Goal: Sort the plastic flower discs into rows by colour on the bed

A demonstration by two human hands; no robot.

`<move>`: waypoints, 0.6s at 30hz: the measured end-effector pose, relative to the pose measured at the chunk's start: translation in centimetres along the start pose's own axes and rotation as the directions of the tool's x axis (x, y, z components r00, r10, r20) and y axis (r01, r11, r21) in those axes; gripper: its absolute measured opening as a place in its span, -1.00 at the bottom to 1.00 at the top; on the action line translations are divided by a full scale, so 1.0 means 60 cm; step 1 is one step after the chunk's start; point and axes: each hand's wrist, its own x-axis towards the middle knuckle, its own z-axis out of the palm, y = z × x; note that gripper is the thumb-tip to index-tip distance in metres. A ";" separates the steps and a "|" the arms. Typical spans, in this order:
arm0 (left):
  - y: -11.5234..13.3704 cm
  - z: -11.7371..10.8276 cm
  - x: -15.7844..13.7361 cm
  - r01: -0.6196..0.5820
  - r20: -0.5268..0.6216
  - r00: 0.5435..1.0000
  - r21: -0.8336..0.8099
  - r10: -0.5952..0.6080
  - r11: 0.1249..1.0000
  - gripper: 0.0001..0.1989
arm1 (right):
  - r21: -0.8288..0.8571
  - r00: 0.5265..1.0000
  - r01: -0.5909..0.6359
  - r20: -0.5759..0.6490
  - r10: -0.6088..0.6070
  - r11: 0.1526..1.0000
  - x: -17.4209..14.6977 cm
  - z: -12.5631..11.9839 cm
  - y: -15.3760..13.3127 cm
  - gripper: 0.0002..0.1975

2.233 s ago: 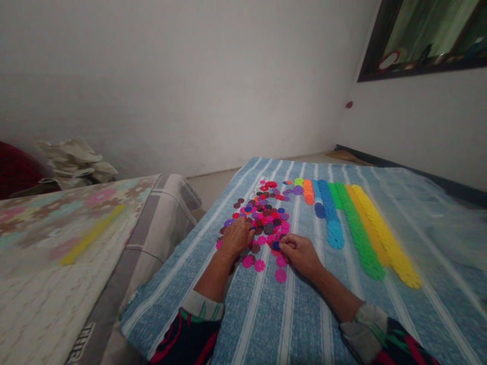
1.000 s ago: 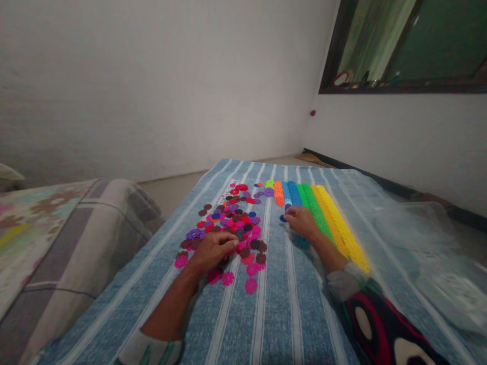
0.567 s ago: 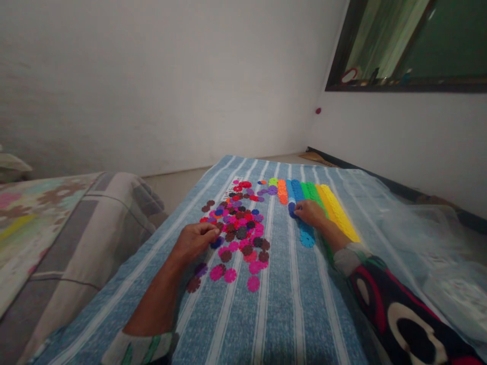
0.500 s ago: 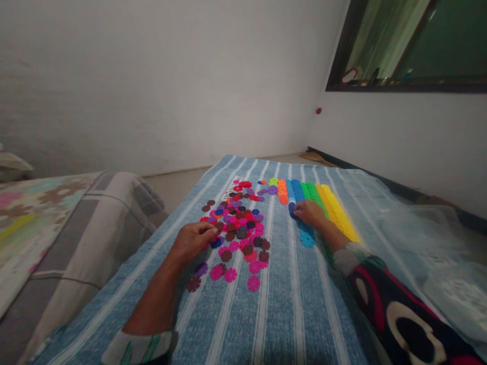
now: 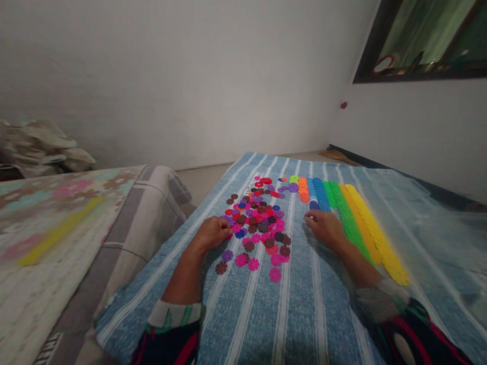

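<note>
Flower-edged plastic discs lie in a loose pile (image 5: 262, 223) of pink, brown, red, purple, blue and black on a striped blue cloth (image 5: 262, 314). My left hand (image 5: 213, 232) rests at the pile's left edge, fingers curled together by a pink disc; whether they grip it is hidden. Beyond the pile's right side is my right hand (image 5: 322, 225), thumb and fingers drawn together with nothing visible in them. Just above its fingertips a dark blue disc (image 5: 314, 205) ends a short blue row (image 5: 319, 190). Overlapping green (image 5: 352, 223) and yellow (image 5: 373, 228) rows run along the right.
An orange row (image 5: 303, 188) and a few purple discs (image 5: 292, 187) lie at the far end. To the left stands a surface with a flowered cover (image 5: 76, 213) and a yellow strip (image 5: 61, 230). Clear plastic (image 5: 449, 238) lies at the right. A wall (image 5: 190, 81) rises behind.
The view has swung left. My right hand has drawn back from the dark blue disc, which stays at the end of the row. My left hand has shifted slightly along the pile's left edge.
</note>
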 end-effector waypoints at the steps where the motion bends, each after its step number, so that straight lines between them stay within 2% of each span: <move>1: 0.001 0.001 -0.001 0.012 0.011 1.000 0.021 -0.013 1.000 -0.85 | 0.055 0.999 0.044 0.021 -0.045 0.998 -0.015 0.007 -0.016 -0.74; 4: 0.004 0.006 0.000 0.045 0.022 0.999 0.108 -0.048 0.993 -0.84 | 0.227 0.977 0.158 0.108 -0.186 0.961 -0.057 0.031 -0.066 -0.75; 8: 0.015 0.015 0.000 0.040 -0.002 0.999 0.204 -0.041 0.978 -0.80 | 0.296 0.949 0.241 0.126 -0.288 0.924 -0.090 0.055 -0.105 -0.76; 13: 0.042 0.032 -0.006 0.059 -0.049 0.998 0.335 -0.045 0.940 -0.72 | 0.376 0.948 0.241 0.104 -0.300 0.895 -0.098 0.071 -0.105 -0.75; 18: 0.055 0.041 -0.007 0.076 -0.065 0.996 0.338 -0.057 0.938 -0.80 | 0.430 0.952 0.246 0.060 -0.299 0.869 -0.098 0.078 -0.099 -0.75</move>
